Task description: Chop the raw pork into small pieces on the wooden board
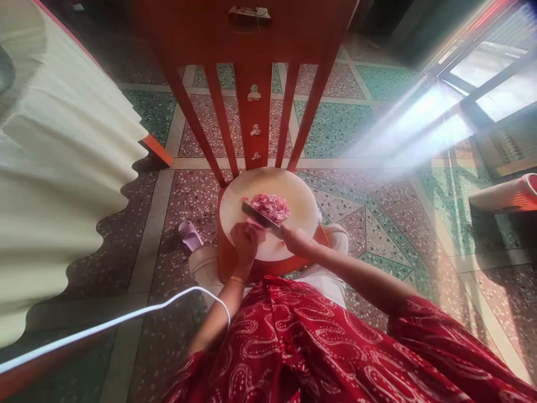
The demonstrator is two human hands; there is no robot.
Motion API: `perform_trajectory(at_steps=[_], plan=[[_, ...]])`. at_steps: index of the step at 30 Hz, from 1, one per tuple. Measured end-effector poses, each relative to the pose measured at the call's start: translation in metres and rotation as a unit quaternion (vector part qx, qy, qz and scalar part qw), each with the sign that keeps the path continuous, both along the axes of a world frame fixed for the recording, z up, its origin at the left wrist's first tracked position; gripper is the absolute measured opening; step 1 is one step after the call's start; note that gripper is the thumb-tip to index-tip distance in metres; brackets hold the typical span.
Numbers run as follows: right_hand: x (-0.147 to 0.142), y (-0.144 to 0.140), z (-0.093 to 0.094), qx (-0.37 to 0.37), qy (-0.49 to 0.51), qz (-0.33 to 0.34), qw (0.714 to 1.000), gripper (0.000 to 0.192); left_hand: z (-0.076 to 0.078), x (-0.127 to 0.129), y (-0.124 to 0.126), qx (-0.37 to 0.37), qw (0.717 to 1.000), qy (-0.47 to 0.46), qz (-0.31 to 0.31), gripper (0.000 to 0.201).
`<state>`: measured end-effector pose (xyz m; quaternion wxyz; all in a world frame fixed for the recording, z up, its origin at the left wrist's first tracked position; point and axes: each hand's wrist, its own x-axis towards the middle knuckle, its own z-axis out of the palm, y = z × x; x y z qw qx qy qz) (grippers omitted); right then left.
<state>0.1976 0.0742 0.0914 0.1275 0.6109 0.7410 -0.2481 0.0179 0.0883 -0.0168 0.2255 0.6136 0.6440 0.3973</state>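
A dark, flat-bladed metal knife (262, 218) is gripped in the right hand (297, 242) at a pink meat slab (257, 229), pinched by the left hand (245, 240) on a round cream board (301, 204), a chopped pink heap (272, 207) beyond. Slicing seems underway; for another cut, fingertips should be kept clear.

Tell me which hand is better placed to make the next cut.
Right, most likely: the right grip holds the knife, which crosses between the chopped meat and pink piece in this view. The left grip appears busy holding that piece.
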Motion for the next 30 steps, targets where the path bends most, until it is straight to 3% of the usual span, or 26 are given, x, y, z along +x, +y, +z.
perform_trajectory(at_steps=[5,10,19,22,26,28,30], plan=[[0.007,-0.011,0.012,-0.045,-0.030,0.001,0.999,0.020,-0.001,0.001,0.000,0.028,1.000,-0.005,0.004,0.019],[0.011,-0.010,0.011,-0.077,-0.006,0.010,0.997,0.020,-0.008,0.001,0.002,0.068,0.998,-0.014,0.008,0.012],[-0.055,0.060,-0.025,-0.035,0.049,0.054,0.997,0.025,-0.009,-0.002,0.002,0.072,0.997,-0.006,0.000,0.011],[-0.042,0.052,-0.023,-0.047,0.040,0.052,0.997,0.027,-0.007,0.000,0.001,0.070,0.997,-0.005,0.020,0.012],[-0.004,0.021,-0.015,-0.121,-0.027,0.041,0.991,0.027,-0.009,0.000,-0.001,0.069,0.998,-0.003,0.010,0.014],[-0.004,0.020,-0.017,-0.124,-0.045,0.043,0.990,0.029,-0.012,-0.001,-0.001,0.069,0.998,0.003,0.005,0.015],[-0.023,0.032,-0.023,-0.097,-0.030,0.053,0.993,0.029,-0.015,-0.002,0.001,0.066,0.998,0.009,0.012,0.016]])
